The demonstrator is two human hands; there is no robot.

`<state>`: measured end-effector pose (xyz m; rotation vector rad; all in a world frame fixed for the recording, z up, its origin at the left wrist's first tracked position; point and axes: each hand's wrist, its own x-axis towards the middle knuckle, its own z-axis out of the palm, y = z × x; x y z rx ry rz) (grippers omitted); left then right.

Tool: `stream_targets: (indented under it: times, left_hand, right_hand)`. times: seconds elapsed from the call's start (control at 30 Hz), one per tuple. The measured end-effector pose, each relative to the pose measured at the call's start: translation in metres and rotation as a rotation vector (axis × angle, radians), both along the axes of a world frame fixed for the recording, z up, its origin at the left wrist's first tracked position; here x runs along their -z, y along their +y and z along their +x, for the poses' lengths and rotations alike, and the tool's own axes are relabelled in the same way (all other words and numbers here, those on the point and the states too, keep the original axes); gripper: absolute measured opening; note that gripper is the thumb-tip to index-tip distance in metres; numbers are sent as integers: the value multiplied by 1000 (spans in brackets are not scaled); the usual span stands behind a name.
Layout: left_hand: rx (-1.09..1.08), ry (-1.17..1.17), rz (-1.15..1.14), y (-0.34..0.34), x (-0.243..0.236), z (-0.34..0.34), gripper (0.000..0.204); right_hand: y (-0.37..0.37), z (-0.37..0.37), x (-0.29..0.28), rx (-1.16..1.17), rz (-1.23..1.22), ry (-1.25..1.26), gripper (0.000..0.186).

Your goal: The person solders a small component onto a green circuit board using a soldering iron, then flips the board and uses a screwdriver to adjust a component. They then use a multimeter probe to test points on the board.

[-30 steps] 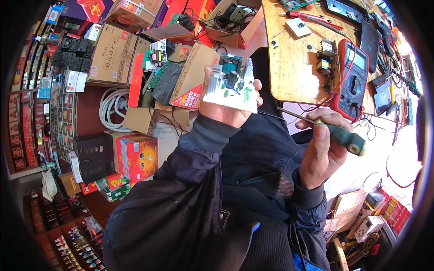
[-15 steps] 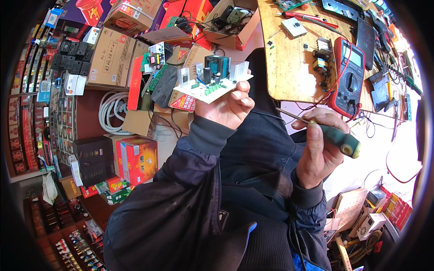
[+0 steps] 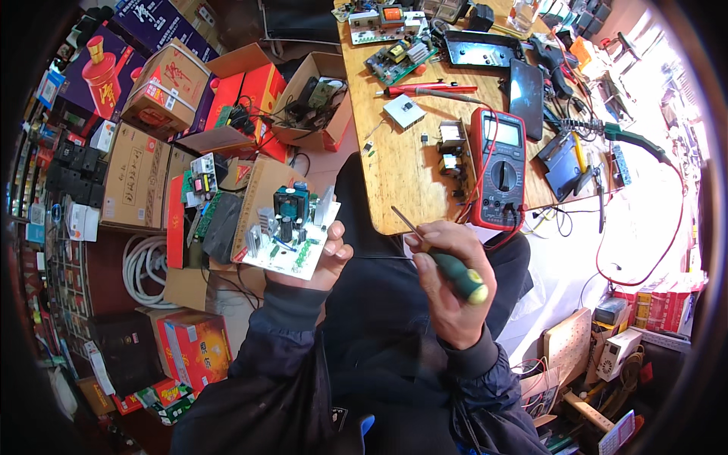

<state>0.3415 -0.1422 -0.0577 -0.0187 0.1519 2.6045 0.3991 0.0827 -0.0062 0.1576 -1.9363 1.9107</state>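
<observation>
- The wooden surface (image 3: 398, 184) spans the upper middle, its rounded near corner just beyond the right hand.
- An open cardboard box (image 3: 262, 182) full of circuit boards stands to the left, behind the held board; a coil of pale hose (image 3: 133, 273) lies near it.
- A red-rimmed multimeter (image 3: 503, 176) lies face up on the surface, near its edge, with a red lead across it.
- The left hand (image 3: 323, 267) grasps a board from below, fingers curled up around its right side.
- The right hand (image 3: 453, 308) is closed around a tool's handle, thumb and fingers pinching its forward end.
- The white circuit board (image 3: 288, 262) rests tilted on the left hand, parts facing up: a dark green transformer and metal heat sinks.
- The green-handled screwdriver (image 3: 453, 274) points up and left, its shaft apart from the board.
- A small silvery block (image 3: 403, 112) sits on the surface, left of the multimeter.
</observation>
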Motion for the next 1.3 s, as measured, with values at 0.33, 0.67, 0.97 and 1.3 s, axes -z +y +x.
stream_targets:
  times: [0.33, 0.67, 0.97, 1.3]
  left_hand:
    - [19, -22, -47, -15, 6, -2, 64]
    - [29, 7, -7, -29, 17, -5, 80]
    - [15, -6, -40, -19, 13, -4, 64]
    - [79, -23, -17, -10, 1, -3, 64]
  right_hand:
    - [-10, -30, 1, -48, 449, -6, 41]
    - [-2, -37, 6, -158, 663, -102, 60]
    - [2, -23, 5, -121, 575, -80, 48]
    - [6, -13, 8, -75, 489, -19, 39]
